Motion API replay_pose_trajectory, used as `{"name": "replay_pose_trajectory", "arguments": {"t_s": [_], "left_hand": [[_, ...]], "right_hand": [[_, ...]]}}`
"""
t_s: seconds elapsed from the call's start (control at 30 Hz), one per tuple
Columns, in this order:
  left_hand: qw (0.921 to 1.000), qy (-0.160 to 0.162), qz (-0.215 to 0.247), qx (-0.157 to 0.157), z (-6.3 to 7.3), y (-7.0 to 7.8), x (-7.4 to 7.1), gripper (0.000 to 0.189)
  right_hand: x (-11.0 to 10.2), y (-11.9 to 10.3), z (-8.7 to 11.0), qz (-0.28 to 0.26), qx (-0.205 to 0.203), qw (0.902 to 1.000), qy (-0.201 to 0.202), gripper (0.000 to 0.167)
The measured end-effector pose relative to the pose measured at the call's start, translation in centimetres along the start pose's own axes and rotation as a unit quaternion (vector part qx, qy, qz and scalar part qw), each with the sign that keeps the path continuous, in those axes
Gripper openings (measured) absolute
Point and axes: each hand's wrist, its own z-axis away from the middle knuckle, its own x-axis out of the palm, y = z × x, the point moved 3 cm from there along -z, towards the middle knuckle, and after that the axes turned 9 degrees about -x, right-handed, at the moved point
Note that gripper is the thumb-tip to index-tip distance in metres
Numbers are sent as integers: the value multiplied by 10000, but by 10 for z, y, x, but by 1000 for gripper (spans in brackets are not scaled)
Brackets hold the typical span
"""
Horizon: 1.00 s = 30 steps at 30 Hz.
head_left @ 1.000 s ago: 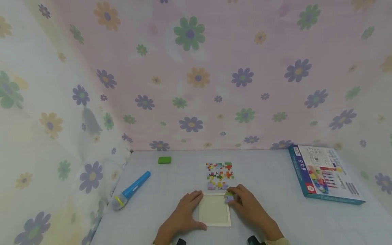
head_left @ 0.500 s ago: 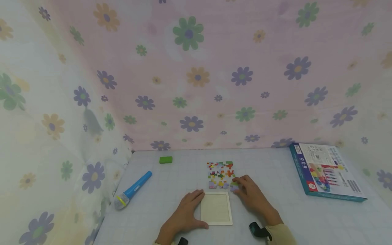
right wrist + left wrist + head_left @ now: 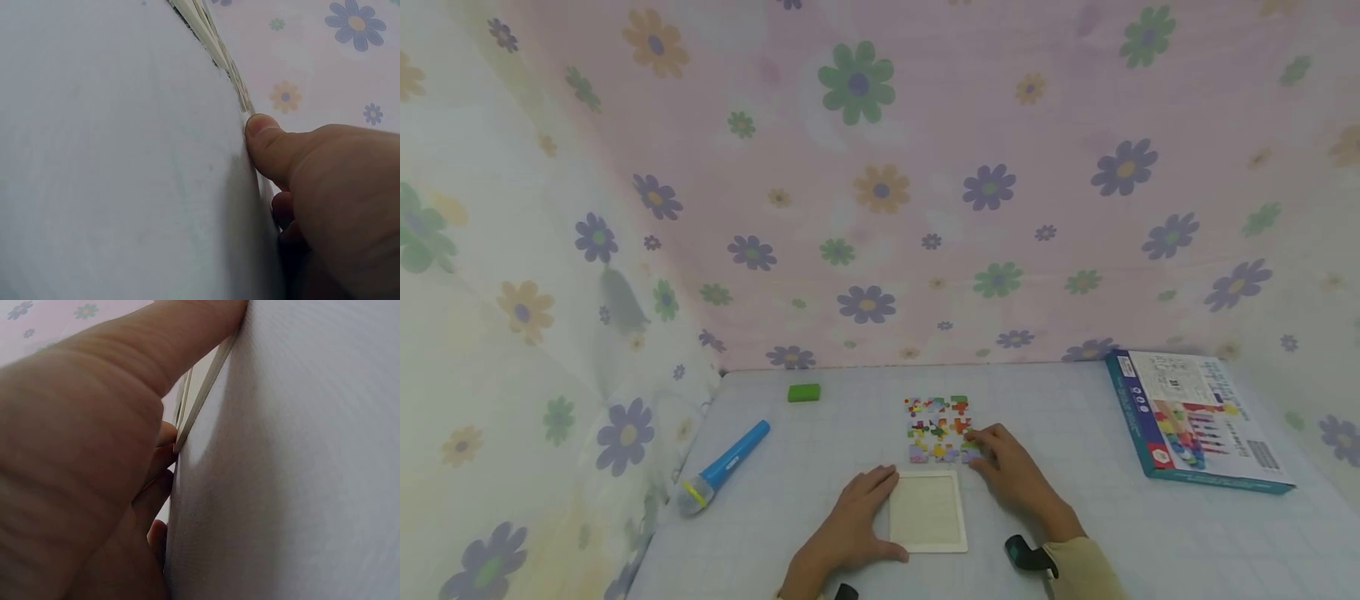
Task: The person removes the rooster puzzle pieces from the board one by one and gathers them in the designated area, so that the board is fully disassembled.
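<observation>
A wooden puzzle frame [image 3: 962, 525] with a bare pale inside lies flat before me. My left hand [image 3: 850, 521] rests along its left side, fingers extended by the top-left corner and thumb near the bottom-left one. Beyond the frame, colourful jigsaw pieces [image 3: 938, 428] lie in rows, forming a small square. At the lower right of that square, my right hand [image 3: 1017, 475] pinches a purple-and-green puzzle piece [image 3: 969, 453] between thumb and finger, close against the neighbouring pieces. In the right wrist view the thumb [image 3: 269, 147] is low at the tabletop, and the piece is hidden.
A blue toy microphone [image 3: 726, 467] lies to the left, with a green block [image 3: 804, 392] farther back. On the right stands a flat, printed box [image 3: 1206, 425] with a teal edge. Flowered cloth [image 3: 880, 250] hangs behind the white-covered table [image 3: 1060, 417] and along its sides.
My right hand has carried the puzzle piece away from the frame's top-right corner, up and right, then slightly left against the pieces. The left hand has stayed at the frame.
</observation>
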Motion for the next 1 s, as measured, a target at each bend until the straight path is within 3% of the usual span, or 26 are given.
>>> {"name": "replay_pose_trajectory", "arguments": {"t_s": [0.4, 0.7, 1.0], "left_hand": [[9998, -116, -159, -95, 8, -7, 0, 113], [9995, 106, -238, 200, 11, -9, -1, 115], [9993, 141, -223, 255, 13, -9, -2, 115]], "right_hand": [[12, -5, 2, -26, 290, 9996, 11, 39], [13, -9, 4, -70, 314, 9994, 90, 37], [12, -13, 3, 10, 317, 9994, 119, 37]]}}
